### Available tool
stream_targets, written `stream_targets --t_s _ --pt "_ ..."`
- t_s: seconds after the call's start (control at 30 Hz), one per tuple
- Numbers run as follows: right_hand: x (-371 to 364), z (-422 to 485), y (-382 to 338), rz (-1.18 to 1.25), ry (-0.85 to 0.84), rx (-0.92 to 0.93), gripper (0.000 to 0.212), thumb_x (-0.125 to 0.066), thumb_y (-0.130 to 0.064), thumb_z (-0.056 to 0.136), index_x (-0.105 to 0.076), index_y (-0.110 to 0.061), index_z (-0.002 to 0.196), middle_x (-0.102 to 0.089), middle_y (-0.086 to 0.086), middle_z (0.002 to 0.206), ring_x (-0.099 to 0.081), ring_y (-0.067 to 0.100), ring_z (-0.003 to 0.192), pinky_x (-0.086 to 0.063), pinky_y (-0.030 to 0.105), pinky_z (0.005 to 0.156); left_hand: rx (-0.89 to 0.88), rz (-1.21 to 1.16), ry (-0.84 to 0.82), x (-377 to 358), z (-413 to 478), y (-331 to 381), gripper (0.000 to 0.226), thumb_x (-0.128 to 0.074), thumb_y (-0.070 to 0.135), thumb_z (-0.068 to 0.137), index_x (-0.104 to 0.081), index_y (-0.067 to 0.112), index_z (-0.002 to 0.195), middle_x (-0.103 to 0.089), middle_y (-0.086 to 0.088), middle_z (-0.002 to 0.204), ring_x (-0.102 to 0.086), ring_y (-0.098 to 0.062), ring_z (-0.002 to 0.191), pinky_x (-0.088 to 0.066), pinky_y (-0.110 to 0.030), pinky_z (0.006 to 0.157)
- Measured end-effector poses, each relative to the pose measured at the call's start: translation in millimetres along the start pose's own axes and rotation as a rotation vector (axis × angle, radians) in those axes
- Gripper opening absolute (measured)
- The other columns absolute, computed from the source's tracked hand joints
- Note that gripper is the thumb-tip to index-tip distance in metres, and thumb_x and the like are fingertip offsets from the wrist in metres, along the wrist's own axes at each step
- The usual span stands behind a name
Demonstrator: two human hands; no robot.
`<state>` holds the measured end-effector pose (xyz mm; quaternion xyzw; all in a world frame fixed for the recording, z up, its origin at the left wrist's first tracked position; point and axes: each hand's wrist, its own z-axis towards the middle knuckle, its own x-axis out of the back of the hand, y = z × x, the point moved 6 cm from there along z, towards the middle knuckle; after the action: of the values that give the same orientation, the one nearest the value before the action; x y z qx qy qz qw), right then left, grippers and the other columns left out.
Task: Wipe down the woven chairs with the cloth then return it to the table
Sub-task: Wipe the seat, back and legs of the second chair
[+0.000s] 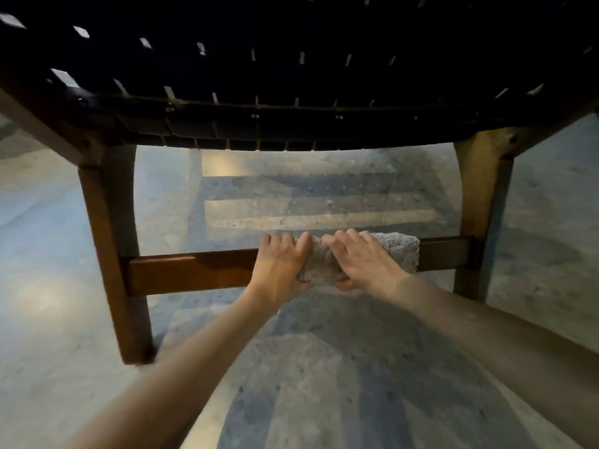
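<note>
Low view under the woven chair [291, 131]. The grey cloth [397, 247] is folded over the lower stretcher rail [188, 270], right of the rail's middle, draped over the top and down the front face. Left hand [280, 265] grip: fingers curled over the rail top at the cloth's left end, thumb pinching the cloth's lower edge from underneath. Right hand [368, 262] grip: fingers laid over the cloth and bent over the rail's far edge, thumb tucked below, so the cloth is clamped to the wood. The two hands almost touch. Step in hand looks like wiping the rail, with much of the task likely left; no worktop in view. To do it well: wrap the cloth round top, front and underside, hold firm even pressure, slide along the grain in one pass, and run right into the joints at both ends. Room: a long bare stretch of rail runs left to the left-side leg [107, 241], and only a short stretch runs right to the right-side leg [479, 202]. The legs are hard stops, so ease off before knuckles hit. The woven seat [291, 59] hangs well above, with plenty of headroom for the forearms. Open floor [324, 384] lies beneath and behind the rail, and nothing there blocks the fingers. The picture is slightly blurred, so the cloth's rear fold can't be made out.
</note>
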<state>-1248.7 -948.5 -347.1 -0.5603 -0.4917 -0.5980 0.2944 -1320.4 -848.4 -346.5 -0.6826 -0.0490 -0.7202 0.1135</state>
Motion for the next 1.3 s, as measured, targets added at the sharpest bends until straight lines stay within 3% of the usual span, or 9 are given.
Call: stream_targets --t_s 0.2,0.3,0.43,0.57,0.73,0.9,1.07,1.17,1.3 --pt "-34.6 -57.0 100.9 0.059 -0.102 -0.164 0.074 -0.063 -0.033 0.084 -0.027 -0.012 0.146 -0.041 0.009 0.130 -0.042 0.028 0.116 -0.027 0.037 0.101 -0.076 -0.078 0.024 7.4 61.2 106.3 0.077 -0.066 0.054 0.075 -0.030 0.018 0.133 -0.053 -0.007 0.120 -0.053 -0.026 0.108 -0.036 -0.038 0.094" --pt "-48.5 -83.1 137.7 0.065 -0.109 -0.256 0.075 -0.063 -0.027 0.085 -0.024 -0.015 0.147 -0.038 0.008 0.133 -0.038 0.028 0.119 -0.019 0.037 0.106 -0.094 -0.075 0.028 8.6 83.5 148.8 0.078 -0.070 0.050 0.073 -0.031 0.016 0.131 -0.054 -0.008 0.119 -0.053 -0.028 0.107 -0.037 -0.039 0.094" --pt "-57.2 -97.4 150.6 0.103 -0.101 -0.314 0.087 -0.071 -0.020 0.076 -0.024 -0.010 0.148 -0.042 0.015 0.133 -0.040 0.034 0.117 -0.022 0.041 0.105 -0.092 -0.062 0.033 7.2 96.4 178.5 0.083 -0.074 0.050 0.069 -0.030 0.015 0.130 -0.054 -0.009 0.118 -0.053 -0.028 0.107 -0.037 -0.039 0.091" --pt "-56.3 -93.4 145.0 0.022 -0.118 -0.351 0.078 -0.058 -0.029 0.085 -0.014 -0.012 0.147 -0.035 0.012 0.132 -0.035 0.030 0.119 -0.014 0.039 0.108 -0.100 -0.071 0.130 4.1 86.3 171.3 0.083 -0.071 0.050 0.073 -0.028 0.015 0.135 -0.050 -0.008 0.122 -0.050 -0.026 0.109 -0.036 -0.037 0.093" --pt "-38.0 -75.8 122.1 -0.128 -0.160 -0.238 0.058 -0.036 -0.026 0.099 -0.008 -0.004 0.145 -0.031 0.014 0.131 -0.037 0.031 0.116 -0.027 0.041 0.103 -0.089 -0.081 0.166 0.0 66.9 139.6 0.084 -0.067 0.053 0.078 -0.023 0.017 0.139 -0.046 -0.006 0.127 -0.046 -0.024 0.113 -0.033 -0.036 0.099" --pt "-12.1 -37.0 53.5 -0.081 -0.101 -0.144 0.052 -0.011 -0.012 0.093 -0.009 -0.002 0.144 -0.032 0.016 0.131 -0.037 0.033 0.115 -0.029 0.043 0.096 -0.041 -0.028 0.178 -3.6 27.1 68.8 0.082 -0.067 0.056 0.072 -0.032 0.019 0.136 -0.049 -0.003 0.118 -0.048 -0.023 0.107 -0.035 -0.034 0.093" --pt "16.4 11.4 -24.3 -0.029 -0.032 0.035 0.062 -0.041 -0.027 0.098 -0.010 -0.002 0.145 -0.031 0.016 0.136 -0.036 0.033 0.121 -0.030 0.043 0.097 0.026 -0.012 0.186 1.1 -22.8 -24.5 0.087 -0.084 0.055 0.047 -0.059 0.009 0.116 -0.061 -0.011 0.093 -0.060 -0.032 0.082 -0.048 -0.040 0.077" --pt "37.6 45.0 -79.7 0.018 -0.004 0.172 0.082 -0.055 -0.039 0.091 -0.008 -0.001 0.146 -0.029 0.017 0.140 -0.035 0.033 0.125 -0.031 0.043 0.100 0.096 -0.011 0.132 0.8 -56.6 -84.5 0.089 -0.086 0.053 0.046 -0.056 0.009 0.118 -0.061 -0.015 0.095 -0.061 -0.035 0.084 -0.050 -0.044 0.081" --pt "51.7 74.4 -126.5 0.064 0.052 0.233 0.088 -0.064 -0.042 0.085 -0.013 -0.004 0.146 -0.033 0.015 0.139 -0.039 0.032 0.124 -0.034 0.042 0.098 0.146 0.032 0.095 -0.5 -89.5 -135.2 0.088 -0.092 0.040 0.047 -0.055 0.007 0.120 -0.062 -0.016 0.100 -0.061 -0.035 0.089 -0.050 -0.047 0.084"
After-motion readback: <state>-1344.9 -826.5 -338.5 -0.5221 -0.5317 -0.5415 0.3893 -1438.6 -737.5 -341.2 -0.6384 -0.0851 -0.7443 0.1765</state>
